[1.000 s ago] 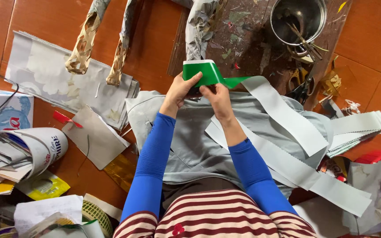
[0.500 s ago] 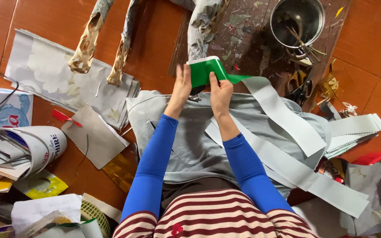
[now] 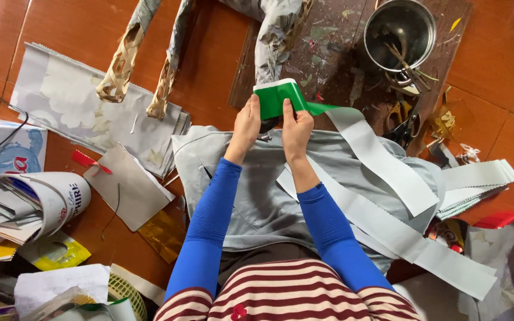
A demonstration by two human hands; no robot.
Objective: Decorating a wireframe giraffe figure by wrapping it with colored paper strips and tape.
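Note:
Both my hands hold a folded green paper strip (image 3: 276, 98) above my lap. My left hand (image 3: 246, 123) grips its lower left part, and my right hand (image 3: 296, 126) pinches its right side. From the green piece a long grey-white paper strip (image 3: 382, 160) trails down to the right across the grey cloth (image 3: 251, 196) on my lap. I wear blue sleeves.
A metal pot (image 3: 401, 31) with sticks stands on a stained board (image 3: 328, 53) ahead. Scissors (image 3: 408, 122) lie beside it. A stack of grey strips (image 3: 477, 181) is at the right, paper sheets (image 3: 84, 107) and rolled paper (image 3: 37, 205) at the left.
My hands have moved slightly up and closer together on the green piece, and more of it now looks folded over between them.

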